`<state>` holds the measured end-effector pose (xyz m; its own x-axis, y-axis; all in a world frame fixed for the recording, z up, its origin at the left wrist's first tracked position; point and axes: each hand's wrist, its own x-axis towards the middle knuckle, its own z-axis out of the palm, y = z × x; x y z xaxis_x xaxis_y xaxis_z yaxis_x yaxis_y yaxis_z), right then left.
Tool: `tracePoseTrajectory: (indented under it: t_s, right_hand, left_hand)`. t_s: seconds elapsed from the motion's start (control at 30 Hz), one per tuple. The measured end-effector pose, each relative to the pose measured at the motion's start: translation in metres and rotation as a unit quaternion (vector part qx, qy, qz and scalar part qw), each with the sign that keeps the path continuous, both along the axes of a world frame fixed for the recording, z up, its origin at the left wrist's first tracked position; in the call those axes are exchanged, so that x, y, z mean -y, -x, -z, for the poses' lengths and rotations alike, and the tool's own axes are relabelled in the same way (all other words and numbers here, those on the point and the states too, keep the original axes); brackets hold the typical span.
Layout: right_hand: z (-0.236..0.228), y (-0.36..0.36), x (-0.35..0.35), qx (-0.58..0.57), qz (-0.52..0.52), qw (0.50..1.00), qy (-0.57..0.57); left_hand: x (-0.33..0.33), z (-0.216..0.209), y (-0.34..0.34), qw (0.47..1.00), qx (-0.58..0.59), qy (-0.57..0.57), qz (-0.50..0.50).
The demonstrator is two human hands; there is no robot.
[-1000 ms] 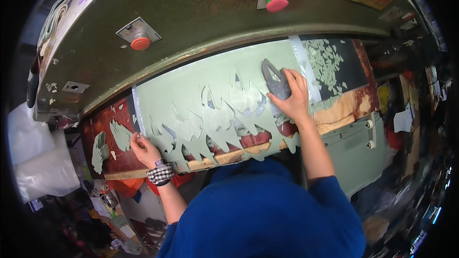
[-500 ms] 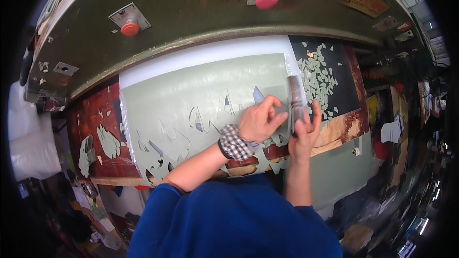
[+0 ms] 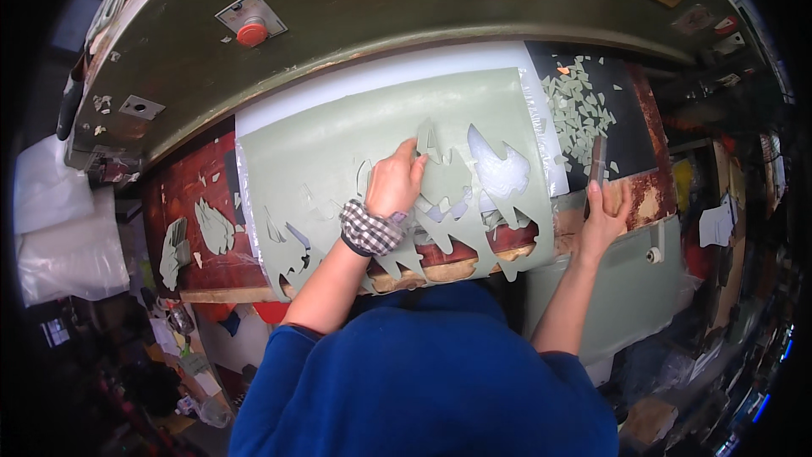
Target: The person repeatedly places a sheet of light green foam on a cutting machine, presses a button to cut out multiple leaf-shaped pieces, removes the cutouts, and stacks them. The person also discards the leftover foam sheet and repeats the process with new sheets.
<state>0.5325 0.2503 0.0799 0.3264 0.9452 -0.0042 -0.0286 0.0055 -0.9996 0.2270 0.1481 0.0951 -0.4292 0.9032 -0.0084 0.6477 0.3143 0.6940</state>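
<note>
As left hand [image 3: 396, 184] presses green sheet [image 3: 338, 152] | right hand [image 3: 599, 218] holds cutter [image 3: 595, 161]

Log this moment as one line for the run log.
left hand: flat on green sheet | right hand: holding dark tool upright at bench edge

Workshop, factory-type. Big olive-green press machine [image 3: 355, 8] with red push buttons [image 3: 252, 34]; below it, worn bench [image 3: 194, 195] bearing cut green sheet [image 3: 338, 169]; offcut scraps [image 3: 584, 106] beside the sheet.
</note>
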Motion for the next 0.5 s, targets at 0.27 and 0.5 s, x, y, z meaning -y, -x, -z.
tracePoseTrajectory:
  t_s: [0.27,0.5]
  right_hand:
    - [0.029,-0.044,-0.011,0.464,0.014,0.886,-0.020]
    - [0.019,-0.025,-0.004,0.596,-0.011,0.787,-0.159]
  left_hand:
    - [0.020,-0.011,-0.013,0.958,-0.166,-0.044,0.232]
    - [0.013,-0.010,-0.021,0.891,-0.312,0.072,0.321]
